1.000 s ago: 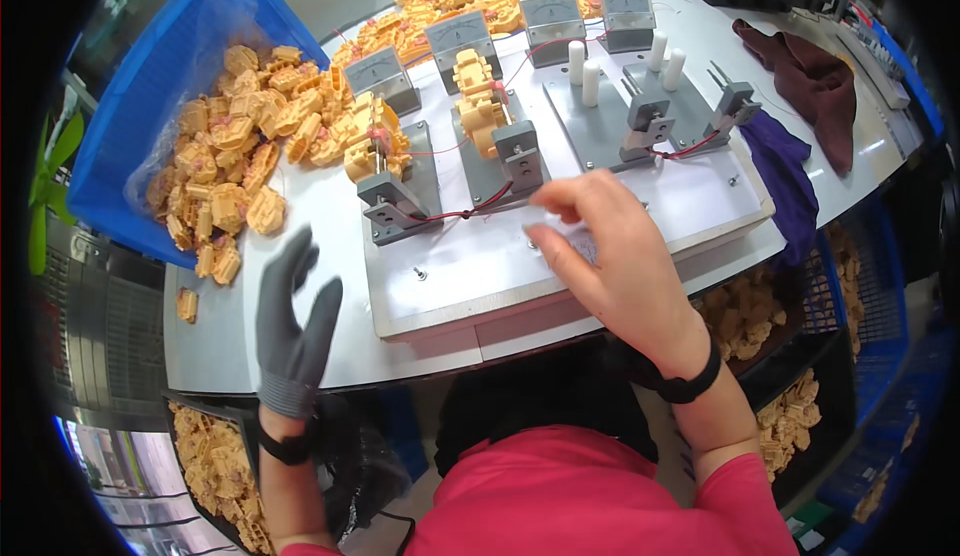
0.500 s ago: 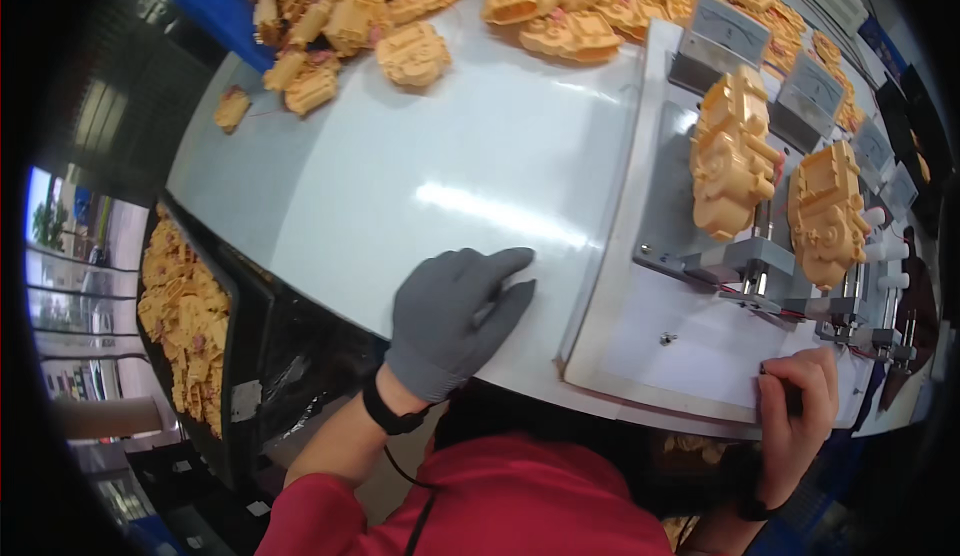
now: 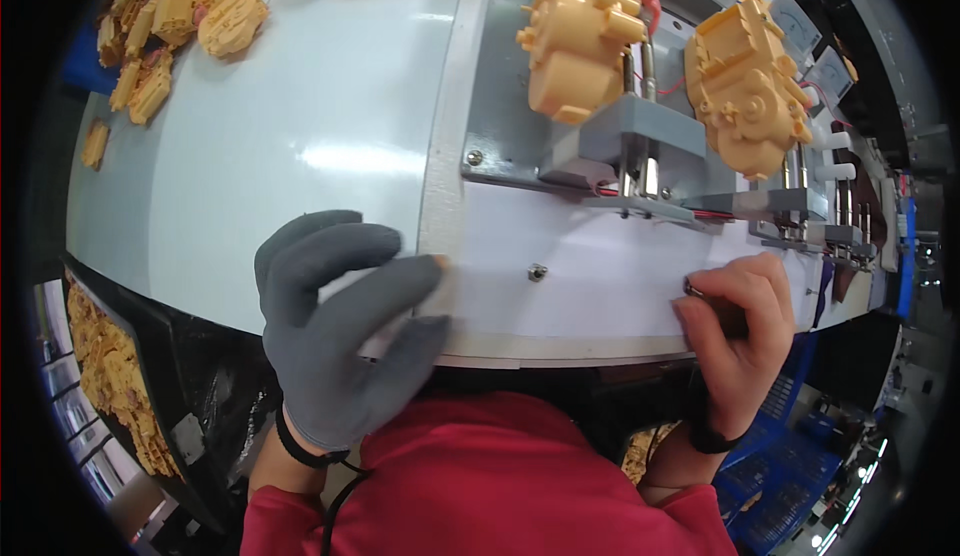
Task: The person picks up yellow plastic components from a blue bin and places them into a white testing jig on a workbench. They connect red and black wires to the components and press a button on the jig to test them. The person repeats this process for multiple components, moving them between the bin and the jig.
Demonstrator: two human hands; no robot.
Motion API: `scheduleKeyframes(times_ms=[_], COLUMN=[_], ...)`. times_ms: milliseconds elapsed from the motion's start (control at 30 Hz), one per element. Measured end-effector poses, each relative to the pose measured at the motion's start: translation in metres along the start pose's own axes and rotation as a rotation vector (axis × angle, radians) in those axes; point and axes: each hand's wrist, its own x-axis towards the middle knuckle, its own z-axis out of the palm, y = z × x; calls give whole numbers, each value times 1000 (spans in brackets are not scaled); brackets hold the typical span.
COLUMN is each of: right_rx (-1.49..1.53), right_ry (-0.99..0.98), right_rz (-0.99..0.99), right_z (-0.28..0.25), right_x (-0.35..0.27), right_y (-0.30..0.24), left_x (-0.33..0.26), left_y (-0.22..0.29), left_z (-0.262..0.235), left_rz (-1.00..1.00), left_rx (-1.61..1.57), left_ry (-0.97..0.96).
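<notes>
Grey-gloved, the left hand (image 3: 335,331) rests loosely curled and empty on the bench's (image 3: 300,146) near edge, fingertips touching the white plate (image 3: 600,276). At the plate's near right corner the bare right hand (image 3: 735,326) pinches something small and dark, mostly hidden. Farther back, two yellow housings (image 3: 585,31) sit on grey fixtures (image 3: 640,136), their tops cut off.

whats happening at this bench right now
A person in a red top leans over a white workbench. The left hand, in a grey glove, rests with its fingers on the front edge of a white base plate. The bare right hand pinches a small dark part at the plate's near right edge; what it is cannot be told. Two yellow plastic housings sit on grey fixtures on the plate, and more yellow parts lie heaped at the bench's far left.
</notes>
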Motion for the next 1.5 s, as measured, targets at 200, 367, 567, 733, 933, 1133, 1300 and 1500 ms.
scheduleKeyframes(times_ms=[200, 367, 567, 733, 933, 1133, 1300, 1500], right_rx=[8, -22, -25, 1, -4, 21, 44, 107], right_ry=[-85, -71, -88, -56, -41, -32, -127, -52], right_rz=[-55, -56, -38, 78, 95, 108, -66, -97], right_z=[-9, -7, -10, -8, -6, -6, -11, -9], right_x=[7, 8, 10, 7, 6, 4, 13, 10], right_y=[0, 2, 2, -3, -4, -2, 3, 13], left_x=[24, 26, 27, 26, 26, 28, 15, 6], left_y=[21, 27, 28, 25, 23, 23, 26, 17], left_z=[18, 25, 25, 25, 20, 27, 31, 30], left_rz=[10, -63, -84, -100, -47, -55, -200, -241], left_rx=[9, 31, -1, -41, -34, -88, -125, -173], left_ry=[-101, -104, -99, -111, -148, -121, -24, -158])
